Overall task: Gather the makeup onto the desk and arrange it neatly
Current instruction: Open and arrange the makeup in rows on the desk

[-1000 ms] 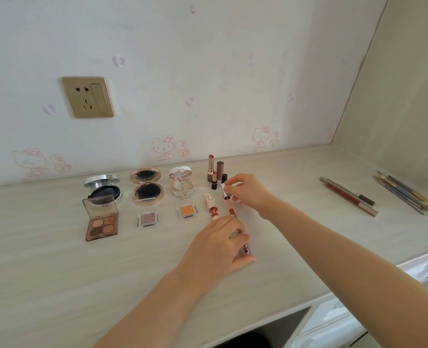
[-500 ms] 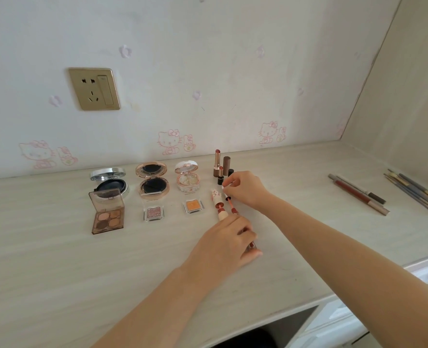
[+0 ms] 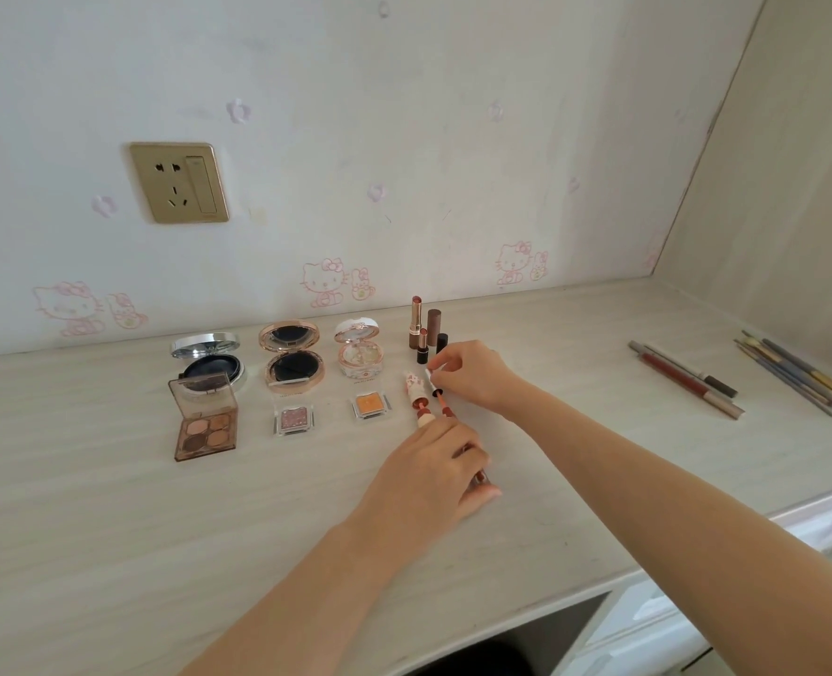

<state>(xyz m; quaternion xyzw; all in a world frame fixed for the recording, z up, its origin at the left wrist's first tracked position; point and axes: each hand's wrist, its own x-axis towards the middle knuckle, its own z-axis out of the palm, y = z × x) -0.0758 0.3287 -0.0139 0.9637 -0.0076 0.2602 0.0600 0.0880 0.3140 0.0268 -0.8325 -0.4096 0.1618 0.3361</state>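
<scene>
Both hands hold one slim lip tube [image 3: 446,408] lying just in front of the upright lipsticks [image 3: 415,324], left hand [image 3: 428,475] curled over its near end, right hand [image 3: 475,378] pinching its far tip (a careless knuckle could topple them).

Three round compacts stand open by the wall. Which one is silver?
The leftmost compact, behind the brown palette; the middle compact is rose-gold, the right compact white.

Gold wall socket [image 3: 179,183]; cat stickers [image 3: 324,282] on wall.
</scene>
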